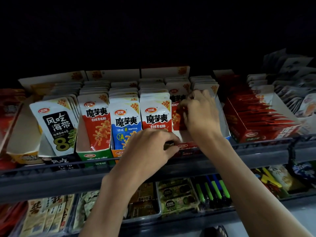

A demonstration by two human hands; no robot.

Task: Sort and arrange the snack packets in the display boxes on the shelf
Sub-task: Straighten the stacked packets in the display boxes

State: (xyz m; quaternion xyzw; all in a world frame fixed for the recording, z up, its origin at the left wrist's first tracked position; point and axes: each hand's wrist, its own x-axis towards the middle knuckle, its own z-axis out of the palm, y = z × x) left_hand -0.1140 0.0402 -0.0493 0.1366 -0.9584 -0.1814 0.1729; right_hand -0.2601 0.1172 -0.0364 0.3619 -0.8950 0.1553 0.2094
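Head view: red-and-white packet (pixel 177 117) stands in the red-fronted display box (pixel 188 147) on the upper shelf (pixel 256 156), two rows right of the blue packets (pixel 124 127). My right hand (pixel 200 115) pinches it. Left hand (pixel 148 149) curls at the box's front wall; can't tell if it grips.

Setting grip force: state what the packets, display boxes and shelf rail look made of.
Packets: likely glossy plastic film; printed faces catch light, tops sealed flat.
Display boxes: printed cardboard, matte; thin stiff walls, plain white inside.
Shelf rail: dark grey, dull sheen; painted metal or plastic, cannot tell which.
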